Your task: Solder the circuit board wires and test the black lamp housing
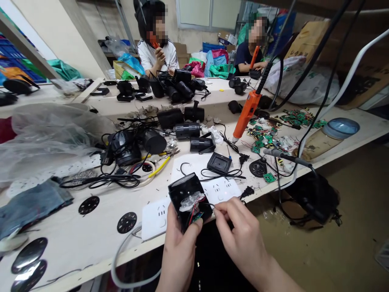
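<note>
My left hand point(182, 243) is closed around an open black plastic housing point(186, 184), held just above the table's front edge. Inside the housing show a clear plastic part, red and black wires, and a bit of green circuit board under my thumb. At the housing's right side, my right hand point(238, 225) pinches a thin black wire point(212, 205) between thumb and forefinger. Behind the housing lies a white power strip point(223, 190), partly covered by it. A black square plastic piece point(219, 163) with a cable rests farther back.
An orange electric screwdriver point(246, 115) hangs at right centre. Green circuit boards point(261, 138) and a soldering iron point(273, 153) are to the right. Yellow-handled cutters point(159, 167), black housings point(187, 129) and black discs point(127, 222) lie about. Two people sit across the table point(100, 243).
</note>
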A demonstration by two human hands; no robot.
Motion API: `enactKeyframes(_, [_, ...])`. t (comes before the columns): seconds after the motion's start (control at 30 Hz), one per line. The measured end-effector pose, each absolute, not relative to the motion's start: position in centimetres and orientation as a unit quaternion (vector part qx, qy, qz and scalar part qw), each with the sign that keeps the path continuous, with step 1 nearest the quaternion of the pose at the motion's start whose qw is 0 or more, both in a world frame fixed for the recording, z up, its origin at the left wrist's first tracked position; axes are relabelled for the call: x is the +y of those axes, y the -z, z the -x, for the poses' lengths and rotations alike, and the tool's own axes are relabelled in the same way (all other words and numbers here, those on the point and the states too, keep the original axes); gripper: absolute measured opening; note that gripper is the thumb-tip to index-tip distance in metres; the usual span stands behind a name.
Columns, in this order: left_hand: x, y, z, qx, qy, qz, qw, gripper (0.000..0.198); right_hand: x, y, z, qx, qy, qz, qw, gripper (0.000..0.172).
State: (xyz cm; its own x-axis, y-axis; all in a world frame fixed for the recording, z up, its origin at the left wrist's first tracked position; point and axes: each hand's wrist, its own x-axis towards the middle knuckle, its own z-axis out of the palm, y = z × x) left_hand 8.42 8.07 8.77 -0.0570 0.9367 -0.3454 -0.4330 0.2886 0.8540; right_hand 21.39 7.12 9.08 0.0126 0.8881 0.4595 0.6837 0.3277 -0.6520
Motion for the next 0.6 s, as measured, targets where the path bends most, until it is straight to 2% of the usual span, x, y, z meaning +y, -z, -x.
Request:
enactKeyframes(0.17, [8.0,-8.2,-8.7,0.518,-0.549,-0.285,0.59,0.07,7.5,-8.8,-20.6,-0.667,-0.187,0.585,0.421,0.021])
enactKeyframes(0.4, [8.1,-8.9,-8.4,0.567,-0.52,-0.379,0.514,0.068,8.1,-9.4,-20.0,-0.453,-0.505,0.595,0.431,0.024])
enactKeyframes(0.6, [8.3,-10.0,-8.7,0.568,-0.518,-0.375,0.518,0.061,8.0,-10.3,-20.6,-0.258,-0.663,0.506,0.487,0.037])
